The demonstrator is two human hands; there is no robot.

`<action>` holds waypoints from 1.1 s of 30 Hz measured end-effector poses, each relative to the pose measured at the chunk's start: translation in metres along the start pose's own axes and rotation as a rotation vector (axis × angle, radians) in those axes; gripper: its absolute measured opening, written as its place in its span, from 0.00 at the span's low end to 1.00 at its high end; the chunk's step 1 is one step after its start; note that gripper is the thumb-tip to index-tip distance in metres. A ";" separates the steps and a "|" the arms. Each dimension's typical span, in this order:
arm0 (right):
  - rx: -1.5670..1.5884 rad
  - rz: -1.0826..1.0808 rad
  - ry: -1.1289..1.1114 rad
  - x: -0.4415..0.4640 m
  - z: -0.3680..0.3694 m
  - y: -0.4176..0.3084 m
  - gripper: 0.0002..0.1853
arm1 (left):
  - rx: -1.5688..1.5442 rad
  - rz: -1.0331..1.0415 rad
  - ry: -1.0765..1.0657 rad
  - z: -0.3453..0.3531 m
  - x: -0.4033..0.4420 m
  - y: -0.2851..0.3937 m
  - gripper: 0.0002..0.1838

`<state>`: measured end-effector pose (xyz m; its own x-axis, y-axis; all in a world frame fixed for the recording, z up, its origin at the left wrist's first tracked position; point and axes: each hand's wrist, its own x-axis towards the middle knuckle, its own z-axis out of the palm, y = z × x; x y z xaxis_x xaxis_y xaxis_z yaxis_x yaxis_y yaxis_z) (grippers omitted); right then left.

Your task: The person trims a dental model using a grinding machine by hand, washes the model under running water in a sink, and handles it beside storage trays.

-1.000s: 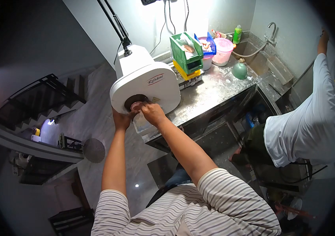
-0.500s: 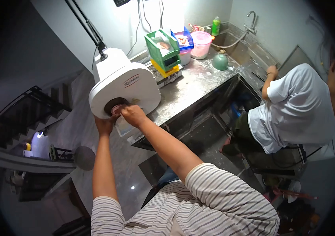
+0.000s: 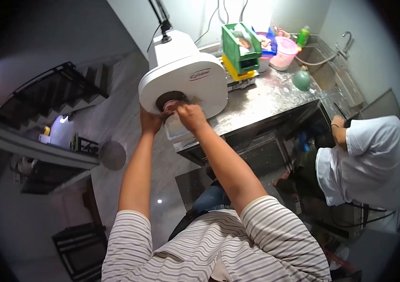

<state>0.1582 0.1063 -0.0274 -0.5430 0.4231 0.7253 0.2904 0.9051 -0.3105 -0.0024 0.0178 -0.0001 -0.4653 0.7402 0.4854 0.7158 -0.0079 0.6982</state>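
A white rounded bench machine (image 3: 181, 80) with red lettering stands at the counter's left end. In its front is a dark round opening (image 3: 163, 97). Both my hands are at this opening, closed around a small pinkish piece (image 3: 171, 104) whose exact kind I cannot make out. My left hand (image 3: 151, 123) grips it from the left and below, its fingers partly hidden. From the right, my right hand (image 3: 191, 116) pinches it with curled fingers. Just under my hands sits a pale translucent tray (image 3: 176, 130).
Green (image 3: 241, 47) and yellow bins (image 3: 235, 70) are stacked right of the machine. Behind them stand a blue bin (image 3: 268, 42) and a pink bucket (image 3: 284, 52). A green bowl (image 3: 301, 81) lies near the sink (image 3: 324, 70). A person in a white shirt (image 3: 369, 160) is at right.
My view has shifted, so the machine and counter appear further right and slightly higher or lower. Both hands stay at the opening with the piece. The other person's posture has changed slightly.
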 end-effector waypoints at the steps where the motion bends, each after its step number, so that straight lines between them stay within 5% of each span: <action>1: 0.016 -0.007 -0.009 0.000 0.000 -0.001 0.03 | -0.041 0.012 -0.009 0.000 0.000 0.003 0.50; 3: -0.049 0.017 -0.048 0.000 0.000 -0.001 0.02 | -0.038 0.006 0.032 0.001 -0.001 0.005 0.50; 4: -0.042 0.056 -0.096 -0.001 -0.001 0.000 0.14 | -0.069 -0.003 0.015 0.001 0.000 0.003 0.51; 7: -0.019 0.004 -0.036 0.002 -0.001 0.000 0.02 | -0.117 -0.032 0.009 0.002 0.000 0.002 0.51; 33: -0.013 0.002 -0.025 0.006 -0.016 -0.005 0.09 | -0.032 -0.023 -0.016 -0.005 0.001 -0.011 0.50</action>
<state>0.1662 0.1035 -0.0113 -0.5620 0.4257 0.7092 0.3016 0.9038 -0.3035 -0.0138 0.0158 -0.0049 -0.4732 0.7508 0.4608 0.6876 -0.0122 0.7260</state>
